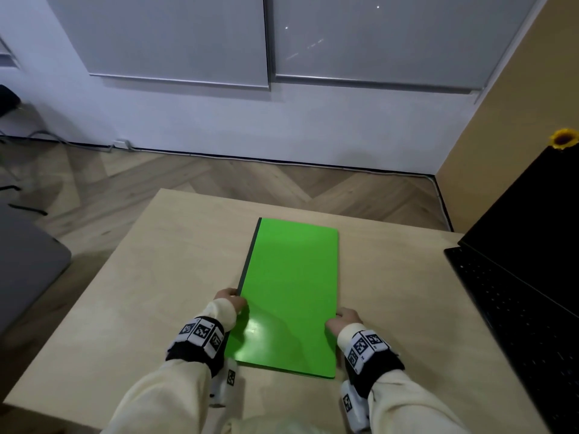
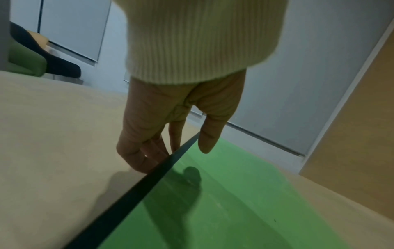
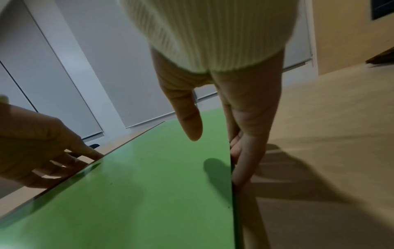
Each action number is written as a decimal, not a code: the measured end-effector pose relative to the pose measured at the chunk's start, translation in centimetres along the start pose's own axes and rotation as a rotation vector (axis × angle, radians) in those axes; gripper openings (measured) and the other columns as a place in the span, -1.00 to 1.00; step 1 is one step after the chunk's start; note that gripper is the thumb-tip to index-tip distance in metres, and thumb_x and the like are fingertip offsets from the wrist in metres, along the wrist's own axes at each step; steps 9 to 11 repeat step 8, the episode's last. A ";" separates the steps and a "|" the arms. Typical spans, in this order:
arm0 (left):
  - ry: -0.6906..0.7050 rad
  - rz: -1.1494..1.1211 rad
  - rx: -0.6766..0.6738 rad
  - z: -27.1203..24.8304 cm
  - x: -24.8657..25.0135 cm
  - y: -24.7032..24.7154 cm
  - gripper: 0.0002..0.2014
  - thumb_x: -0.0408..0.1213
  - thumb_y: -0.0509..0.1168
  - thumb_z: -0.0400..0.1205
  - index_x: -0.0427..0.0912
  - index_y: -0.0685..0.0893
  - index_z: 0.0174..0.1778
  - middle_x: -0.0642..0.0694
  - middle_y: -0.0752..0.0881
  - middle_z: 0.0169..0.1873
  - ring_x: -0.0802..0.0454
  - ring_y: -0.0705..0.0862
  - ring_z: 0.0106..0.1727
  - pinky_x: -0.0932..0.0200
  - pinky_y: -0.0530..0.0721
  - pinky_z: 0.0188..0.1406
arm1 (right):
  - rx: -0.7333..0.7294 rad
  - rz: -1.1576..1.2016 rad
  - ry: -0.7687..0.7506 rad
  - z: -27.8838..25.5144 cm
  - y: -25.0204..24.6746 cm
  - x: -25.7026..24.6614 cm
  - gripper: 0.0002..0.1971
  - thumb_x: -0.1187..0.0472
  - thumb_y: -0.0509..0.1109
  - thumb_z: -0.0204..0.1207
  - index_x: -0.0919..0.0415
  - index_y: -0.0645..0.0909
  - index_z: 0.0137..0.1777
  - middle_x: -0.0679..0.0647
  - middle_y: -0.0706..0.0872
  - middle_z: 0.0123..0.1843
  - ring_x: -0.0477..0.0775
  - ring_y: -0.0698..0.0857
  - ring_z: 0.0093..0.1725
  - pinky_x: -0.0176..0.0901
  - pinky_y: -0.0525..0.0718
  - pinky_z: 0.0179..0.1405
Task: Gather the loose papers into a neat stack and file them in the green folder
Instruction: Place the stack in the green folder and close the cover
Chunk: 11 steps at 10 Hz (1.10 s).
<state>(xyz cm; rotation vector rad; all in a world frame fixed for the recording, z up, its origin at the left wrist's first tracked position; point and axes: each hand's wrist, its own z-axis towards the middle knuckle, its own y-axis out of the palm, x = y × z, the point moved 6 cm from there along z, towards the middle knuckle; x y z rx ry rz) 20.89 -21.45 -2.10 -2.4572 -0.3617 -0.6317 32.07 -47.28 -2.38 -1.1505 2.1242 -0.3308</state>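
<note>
The green folder lies closed and lengthwise on the light wooden table, its dark spine on the left. My left hand stands at the spine near the front. Its straight fingers touch the spine edge and its thumb hovers over the cover. My right hand stands at the opposite long edge. There its fingers run down along the folder's side, thumb raised above the cover. The left hand also shows in the right wrist view. No loose papers are in view.
An open black laptop stands at the table's right edge, with a sunflower behind it. A grey surface sits off the table's left side. A green and black chair is by the wall. Wooden floor lies past the far edge.
</note>
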 end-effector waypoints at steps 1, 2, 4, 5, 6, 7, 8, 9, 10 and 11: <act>-0.010 0.040 0.000 0.9 -0.4 -1.4 -0.47 -0.54 0.25 0.57 -0.36 0.40 0.51 -0.38 0.53 0.42 -0.34 0.55 0.39 -0.10 0.56 0.40 | -0.032 -0.014 -0.037 -0.1 0.9 -1.3 -0.46 0.34 0.24 0.47 0.31 0.40 0.50 0.21 0.57 0.41 0.21 0.59 0.34 -0.10 0.57 0.24; -0.014 0.090 -0.007 2.2 -0.5 -4.0 -0.47 -0.50 0.26 0.58 -0.36 0.39 0.51 -0.34 0.51 0.45 -0.30 0.52 0.43 -0.05 0.52 0.44 | -0.039 0.003 -0.050 0.1 3.2 -3.3 -0.61 0.34 0.24 0.44 0.23 0.52 0.30 0.19 0.57 0.12 0.08 0.51 0.03 -0.22 0.46 -0.04; 0.020 0.161 -0.076 4.6 -0.3 -5.5 -0.51 -0.52 0.22 0.59 -0.36 0.42 0.49 -0.34 0.55 0.41 -0.29 0.57 0.38 -0.04 0.58 0.39 | 0.063 0.074 0.013 -0.2 4.8 -3.8 -0.49 0.36 0.26 0.47 0.30 0.47 0.47 0.24 0.62 0.39 0.21 0.64 0.26 -0.09 0.61 0.22; 0.053 0.170 -0.100 5.3 -0.3 -5.6 -0.51 -0.50 0.25 0.58 -0.36 0.45 0.47 -0.34 0.57 0.39 -0.27 0.59 0.37 -0.06 0.60 0.38 | 0.096 0.107 0.020 -0.3 5.0 -3.8 -0.47 0.35 0.26 0.48 0.28 0.44 0.49 0.24 0.60 0.41 0.24 0.62 0.32 -0.05 0.59 0.29; 0.074 0.153 -0.108 5.6 -0.7 -5.9 -0.52 -0.51 0.23 0.57 -0.36 0.49 0.45 -0.34 0.59 0.37 -0.27 0.61 0.35 -0.06 0.59 0.39 | 0.095 0.102 0.009 -1.0 4.9 -4.0 -0.48 0.34 0.27 0.49 0.28 0.44 0.49 0.23 0.59 0.42 0.24 0.61 0.34 -0.07 0.57 0.30; 0.103 0.131 -0.131 5.5 -1.3 -6.4 -0.57 -0.49 0.24 0.57 -0.34 0.55 0.40 -0.34 0.63 0.32 -0.27 0.63 0.33 -0.03 0.61 0.36 | 0.084 0.093 -0.011 -1.3 4.8 -4.1 -0.51 0.31 0.27 0.49 0.30 0.49 0.46 0.23 0.63 0.38 0.23 0.63 0.30 -0.05 0.57 0.33; 0.086 0.124 -0.175 6.5 -4.4 -7.4 -0.75 -0.44 0.31 0.55 -0.37 0.72 0.12 -0.39 0.76 0.02 -0.30 0.75 0.04 -0.17 0.69 0.19 | 0.143 0.101 -0.039 -1.9 3.2 -4.0 -0.54 0.29 0.28 0.51 0.31 0.49 0.43 0.22 0.62 0.34 0.24 0.61 0.32 -0.04 0.54 0.37; 0.086 0.124 -0.175 6.5 -4.4 -7.4 -0.75 -0.44 0.31 0.55 -0.37 0.72 0.12 -0.39 0.76 0.02 -0.30 0.75 0.04 -0.17 0.69 0.19 | 0.143 0.101 -0.039 -1.9 3.2 -4.0 -0.54 0.29 0.28 0.51 0.31 0.49 0.43 0.22 0.62 0.34 0.24 0.61 0.32 -0.04 0.54 0.37; 0.086 0.124 -0.175 6.5 -4.4 -7.4 -0.75 -0.44 0.31 0.55 -0.37 0.72 0.12 -0.39 0.76 0.02 -0.30 0.75 0.04 -0.17 0.69 0.19 | 0.143 0.101 -0.039 -1.9 3.2 -4.0 -0.54 0.29 0.28 0.51 0.31 0.49 0.43 0.22 0.62 0.34 0.24 0.61 0.32 -0.04 0.54 0.37; 0.086 0.124 -0.175 6.5 -4.4 -7.4 -0.75 -0.44 0.31 0.55 -0.37 0.72 0.12 -0.39 0.76 0.02 -0.30 0.75 0.04 -0.17 0.69 0.19 | 0.143 0.101 -0.039 -1.9 3.2 -4.0 -0.54 0.29 0.28 0.51 0.31 0.49 0.43 0.22 0.62 0.34 0.24 0.61 0.32 -0.04 0.54 0.37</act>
